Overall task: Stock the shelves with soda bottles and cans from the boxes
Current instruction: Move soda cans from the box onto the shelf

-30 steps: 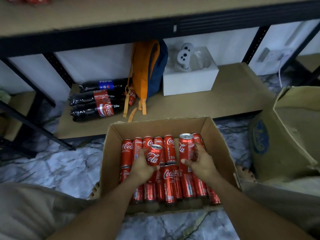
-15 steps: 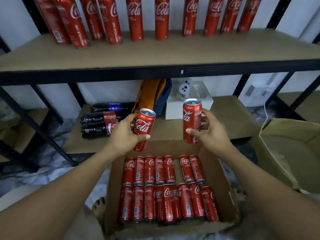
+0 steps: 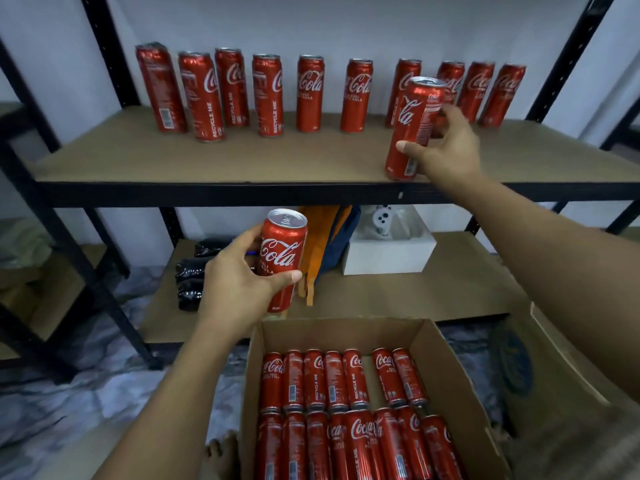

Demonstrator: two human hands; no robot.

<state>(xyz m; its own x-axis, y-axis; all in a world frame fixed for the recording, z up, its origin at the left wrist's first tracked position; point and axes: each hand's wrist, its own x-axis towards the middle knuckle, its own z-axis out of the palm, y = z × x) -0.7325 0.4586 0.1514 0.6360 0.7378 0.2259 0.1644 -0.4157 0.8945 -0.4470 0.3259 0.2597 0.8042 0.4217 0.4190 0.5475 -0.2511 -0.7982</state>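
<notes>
Change since earlier: both hands have risen from box height. The right can point(image 3: 414, 129) now reaches the upper shelf point(image 3: 242, 161); the left can point(image 3: 282, 258) trails lower, in front of the lower shelf point(image 3: 433, 296).
Right can: upright with a slight lean, base at the upper shelf's front lip. Seated or just above the board, cannot tell.
Right hand point(image 3: 446, 157): clamped round the right can, thumb across the front, fingers behind.
Left hand point(image 3: 239, 289): wrapped round the left can at mid-body, holding it in the air beyond the box's far wall.
Back row point(image 3: 310, 93): cans standing along the rear of the upper shelf, unevenly spaced; the right-end ones sit just behind the right hand.
Box point(image 3: 446, 368): open cardboard on the floor. The boxed cans point(image 3: 332, 379) lie in two rows with many left, so stocking looks far from done.
Lower shelf: dark soda bottles point(image 3: 188, 275) lying at left, an orange-and-blue bag point(image 3: 329, 237), a white carton point(image 3: 388, 256).
Risk 1: if released this close to the lip while leaning, the right can may tip off toward the box.
Risk 2: pushing it back could knock the knuckles into the back row and topple those tall, narrow cans.
Risk 3: with attention on the upper shelf, the left can's one-handed grip may slacken.
</notes>
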